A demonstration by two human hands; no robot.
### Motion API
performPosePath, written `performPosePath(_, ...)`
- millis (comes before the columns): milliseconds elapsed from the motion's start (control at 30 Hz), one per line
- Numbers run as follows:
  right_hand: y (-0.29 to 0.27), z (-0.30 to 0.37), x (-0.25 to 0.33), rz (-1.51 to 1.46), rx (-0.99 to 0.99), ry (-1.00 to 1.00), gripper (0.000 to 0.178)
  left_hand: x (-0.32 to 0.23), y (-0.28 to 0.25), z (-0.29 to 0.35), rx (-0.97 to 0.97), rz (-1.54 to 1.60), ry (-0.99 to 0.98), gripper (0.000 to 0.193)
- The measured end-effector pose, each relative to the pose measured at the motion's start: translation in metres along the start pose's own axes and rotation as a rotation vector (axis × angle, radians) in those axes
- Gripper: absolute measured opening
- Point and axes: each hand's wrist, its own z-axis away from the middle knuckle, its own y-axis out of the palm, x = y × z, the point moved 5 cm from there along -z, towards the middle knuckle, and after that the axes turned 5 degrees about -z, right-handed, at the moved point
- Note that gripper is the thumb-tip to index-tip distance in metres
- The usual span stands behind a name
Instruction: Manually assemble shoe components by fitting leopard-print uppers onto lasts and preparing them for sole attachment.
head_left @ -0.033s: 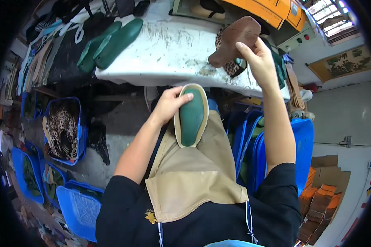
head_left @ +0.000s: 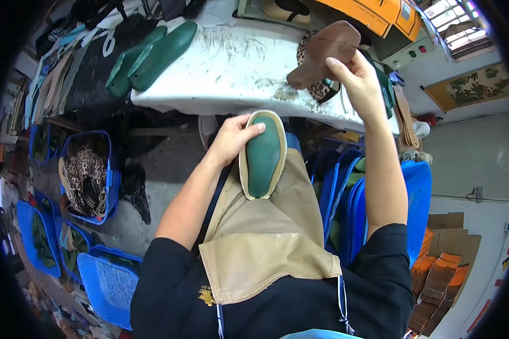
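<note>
My left hand [head_left: 230, 141] grips a green shoe last [head_left: 262, 161] wrapped round its edge by a cream upper. The last's green underside faces up over my apron, with my thumb lying on it. Higher up on the right, my right hand [head_left: 357, 85] pinches a brown shoe sole [head_left: 324, 55] between thumb and fingers, above the worktable. Behind that sole a leopard-print piece [head_left: 324, 91] partly shows; I cannot tell if it lies on the table or hangs with the sole.
Ahead runs a worktable [head_left: 232, 68] with a stained white cover. A pair of green lasts [head_left: 163, 56] lies on its left part. Blue baskets stand on both sides, one holding leopard-print pieces [head_left: 85, 175]. An orange box [head_left: 367, 17] sits at the back right.
</note>
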Motion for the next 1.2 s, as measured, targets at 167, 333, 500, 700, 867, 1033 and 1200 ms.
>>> performPosePath(167, -0.003, 0.038, 0.028, 0.004, -0.045, -0.077, 0.029, 0.003, 0.0, -0.006, 0.015, -0.035, -0.026, 0.029)
performPosePath(333, 0.01, 0.083, 0.039, -0.19, 0.033, 0.062, 0.029, 0.009, -0.002, -0.008, 0.024, -0.053, 0.02, 0.033)
performPosePath(500, 0.041, 0.116, -0.015, -0.141, 0.313, 0.381, 0.042, 0.007, 0.006, -0.02, 0.066, -0.095, 0.035, 0.035)
performPosePath(700, 0.061, 0.129, -0.051, -0.224, 0.383, 0.525, 0.051, -0.003, 0.009, -0.027, 0.06, -0.067, 0.066, 0.034)
performPosePath(867, 0.069, 0.134, -0.067, -0.235, 0.404, 0.588, 0.052, 0.008, 0.004, -0.023, 0.065, -0.099, 0.057, 0.034)
performPosePath(1033, 0.077, 0.14, -0.078, -0.271, 0.419, 0.615, 0.05, 0.009, 0.003, -0.021, 0.046, -0.091, 0.062, 0.033)
performPosePath(1200, 0.08, 0.142, -0.089, -0.253, 0.439, 0.634, 0.046, 0.012, 0.008, -0.027, 0.072, -0.15, 0.068, 0.032)
